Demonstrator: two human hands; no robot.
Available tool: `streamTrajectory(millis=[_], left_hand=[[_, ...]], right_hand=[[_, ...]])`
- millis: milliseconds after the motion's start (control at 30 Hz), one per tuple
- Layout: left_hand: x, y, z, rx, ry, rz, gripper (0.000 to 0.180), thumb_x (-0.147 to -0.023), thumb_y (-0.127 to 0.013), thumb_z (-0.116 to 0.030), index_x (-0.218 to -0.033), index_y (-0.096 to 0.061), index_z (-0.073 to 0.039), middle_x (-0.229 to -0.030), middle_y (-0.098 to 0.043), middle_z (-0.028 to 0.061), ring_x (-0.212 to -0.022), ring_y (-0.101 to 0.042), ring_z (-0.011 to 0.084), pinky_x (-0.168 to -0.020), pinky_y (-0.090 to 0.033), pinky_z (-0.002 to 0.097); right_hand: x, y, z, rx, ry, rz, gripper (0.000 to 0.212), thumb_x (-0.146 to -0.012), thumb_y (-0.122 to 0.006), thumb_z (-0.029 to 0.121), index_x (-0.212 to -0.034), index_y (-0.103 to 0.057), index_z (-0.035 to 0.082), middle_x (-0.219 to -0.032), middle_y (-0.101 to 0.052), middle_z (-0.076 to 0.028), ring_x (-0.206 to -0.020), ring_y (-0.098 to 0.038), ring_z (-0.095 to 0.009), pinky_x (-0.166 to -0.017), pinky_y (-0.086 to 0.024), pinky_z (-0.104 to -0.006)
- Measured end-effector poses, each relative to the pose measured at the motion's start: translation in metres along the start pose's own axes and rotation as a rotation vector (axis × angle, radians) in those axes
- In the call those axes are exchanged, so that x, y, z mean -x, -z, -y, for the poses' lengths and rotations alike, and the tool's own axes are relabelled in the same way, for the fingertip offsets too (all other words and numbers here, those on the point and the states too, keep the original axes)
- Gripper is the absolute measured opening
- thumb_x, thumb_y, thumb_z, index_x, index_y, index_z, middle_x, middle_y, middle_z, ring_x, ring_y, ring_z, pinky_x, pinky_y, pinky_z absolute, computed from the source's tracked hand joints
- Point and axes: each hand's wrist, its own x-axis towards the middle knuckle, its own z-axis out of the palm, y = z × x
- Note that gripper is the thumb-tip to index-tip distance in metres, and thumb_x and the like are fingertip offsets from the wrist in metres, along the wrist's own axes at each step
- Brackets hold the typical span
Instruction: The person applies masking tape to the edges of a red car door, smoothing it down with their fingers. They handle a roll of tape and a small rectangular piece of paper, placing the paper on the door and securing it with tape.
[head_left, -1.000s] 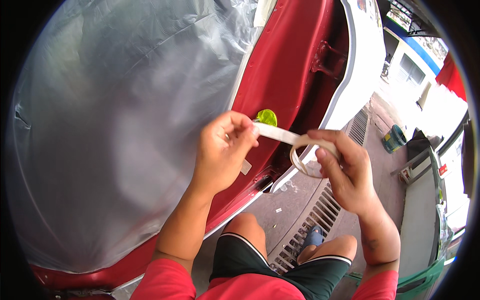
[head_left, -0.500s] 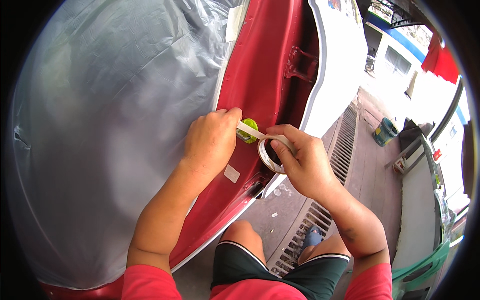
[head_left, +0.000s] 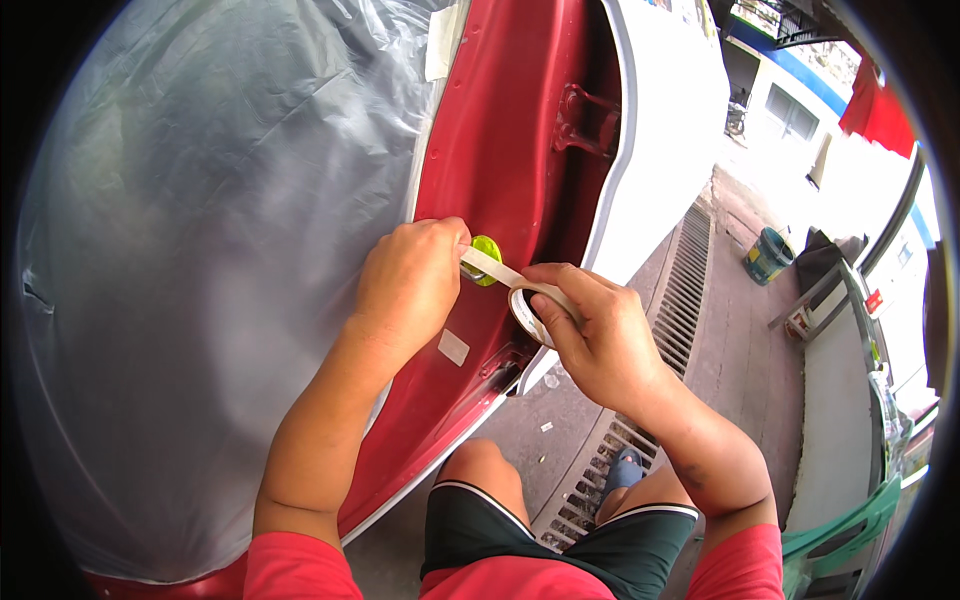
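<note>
My right hand [head_left: 610, 335] is closed around a roll of masking tape [head_left: 522, 318], thumb through its core. A strip of tape [head_left: 490, 265] runs taut from the roll to my left hand [head_left: 415, 285], whose fingers pinch its free end. Behind the strip sits a yellow-green round piece [head_left: 487, 247] with a metal part, on the red car body panel [head_left: 490, 130]. A grey plastic masking sheet [head_left: 220, 280] covers the area left of my left hand. Below the hands, a short piece of tape [head_left: 453, 348] is stuck to the red panel.
A white panel [head_left: 665, 130] stands open along the red body's right side. On the floor, a drain grate [head_left: 680, 300] runs past my foot. A dark bucket [head_left: 768, 257] stands at the right, near a low wall [head_left: 840, 430] and a green plastic chair [head_left: 850, 535].
Both hands have shifted slightly left and a little more tape shows between them. The roll has tilted, and the car appears shifted left in the view.
</note>
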Motion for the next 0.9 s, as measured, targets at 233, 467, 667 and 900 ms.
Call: streamTrajectory(millis=[233, 467, 667, 900], left_hand=[[0.003, 0.001, -0.003, 0.022, 0.033, -0.018, 0.013, -0.105, -0.069, -0.008, -0.106, -0.078, 0.0, -0.09, -0.077, 0.0246, -0.084, -0.074, 0.0463, -0.077, -0.059, 0.0533], [0.003, 0.005, -0.007, -0.018, 0.043, 0.058, 0.018, -0.107, -0.065, -0.01, -0.109, -0.08, -0.001, -0.097, -0.078, 0.0235, -0.092, -0.075, 0.047, -0.083, -0.059, 0.055], [0.007, 0.002, -0.002, 0.015, 0.066, 0.057, 0.023, -0.107, -0.061, -0.009, -0.117, -0.079, 0.001, -0.101, -0.079, 0.0255, -0.094, -0.076, 0.0469, -0.086, -0.06, 0.0535], [0.04, -0.029, 0.006, 0.316, 0.137, -0.069, 0.041, -0.101, -0.055, 0.004, -0.14, -0.071, 0.006, -0.113, -0.082, 0.0255, -0.094, -0.084, 0.0318, -0.084, -0.065, 0.0386]], right_hand=[[-0.001, 0.0, -0.007, 0.028, 0.043, 0.003, 0.024, -0.108, -0.069, 0.005, -0.131, -0.072, -0.002, -0.101, -0.078, -0.021, -0.082, -0.077, -0.028, -0.074, -0.059, -0.0391], [-0.002, 0.0, -0.007, 0.0, 0.046, -0.002, 0.023, -0.104, -0.07, 0.004, -0.127, -0.073, 0.0, -0.103, -0.078, -0.025, -0.092, -0.078, -0.044, -0.08, -0.062, -0.0479], [-0.002, 0.0, -0.007, 0.003, 0.033, 0.01, 0.024, -0.104, -0.07, 0.004, -0.127, -0.073, 0.0, -0.104, -0.078, -0.025, -0.093, -0.078, -0.045, -0.08, -0.062, -0.0488], [0.004, -0.001, -0.012, 0.005, 0.023, 0.021, 0.025, -0.104, -0.07, 0.005, -0.129, -0.073, 0.0, -0.106, -0.078, -0.024, -0.094, -0.079, -0.045, -0.081, -0.062, -0.0489]])
